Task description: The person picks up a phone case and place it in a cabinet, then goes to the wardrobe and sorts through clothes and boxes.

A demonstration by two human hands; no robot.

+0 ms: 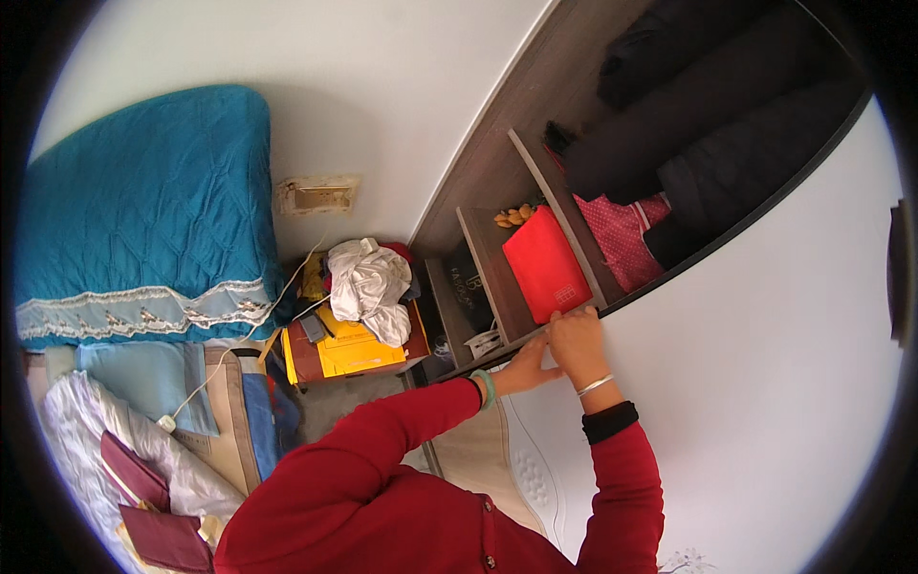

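My right hand (577, 346), with a silver bracelet at the wrist, curls its fingers over the edge of a white wardrobe door (717, 373). Close beside it, my left hand (522, 368) lies against the same edge, its thumb resting toward the door face. A green bangle circles that wrist. The left fingertips are partly hidden, so their grip is unclear. Just beyond the hands, a bright red fabric pouch or flat case (546, 264) leans in a shelf compartment. Small brown-yellow knobbly items (515, 215) sit behind it.
Dark garments (703, 122) and a pink dotted cloth (618, 240) fill the upper wardrobe. Below the red item are a black box or bag (467, 290) and papers (484, 344). Silvery cloth (369, 287) and a yellow folder (355, 351) top a chest. A blue quilted cover (150, 215) stands left.
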